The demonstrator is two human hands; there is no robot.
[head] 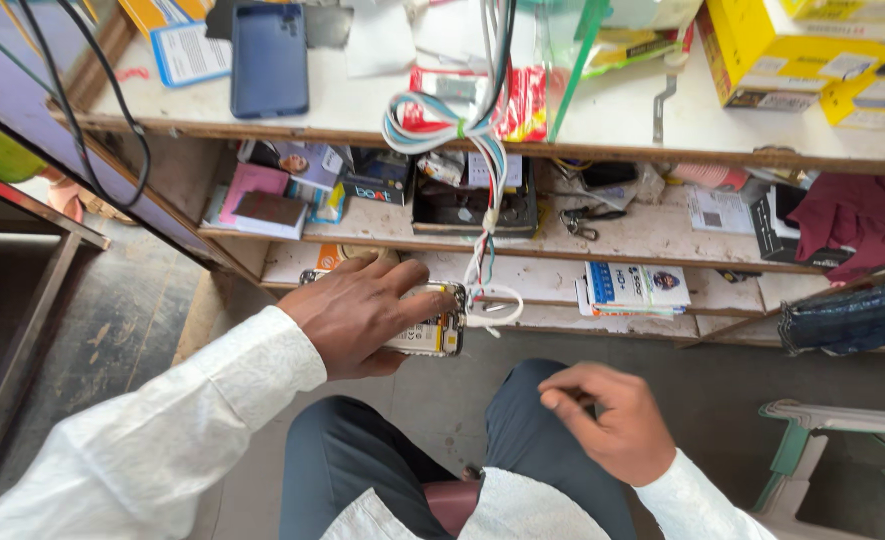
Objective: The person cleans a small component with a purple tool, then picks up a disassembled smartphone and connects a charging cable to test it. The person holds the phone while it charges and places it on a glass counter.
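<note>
- Left hand (pixel 362 310) stretched forward from a white sleeve, palm down, grip closed over an opened phone (pixel 432 330) with its back cover off.
- Opened phone held at the level of the lowest shelf (pixel 562 275), out in front of its edge; battery and inner parts exposed at the right end, past the fingertips. Rest of the phone hidden under the palm.
- White cable (pixel 492 305) looped just right of the phone's exposed end, touching or very near it; contact point too small to tell.
- Cable bundle (pixel 462 125) hanging from the desk (pixel 602 110) above, knotted with a green tie, running down toward the phone.
- Right hand (pixel 607 420) low over the right knee, well apart from the phone, fingers curled inward with thumb near the forefinger; grip narrow, cannot tell whether anything small is pinched.
- Blue phone (pixel 270 58) lying flat on the desk top, upper left.
- Yellow boxes (pixel 802 45) stacked on the desk at upper right.
- Middle shelf cluttered: dark tray (pixel 472 205), booklets, keys.
- Dark red cloth (pixel 852 215) on the shelf at right.
</note>
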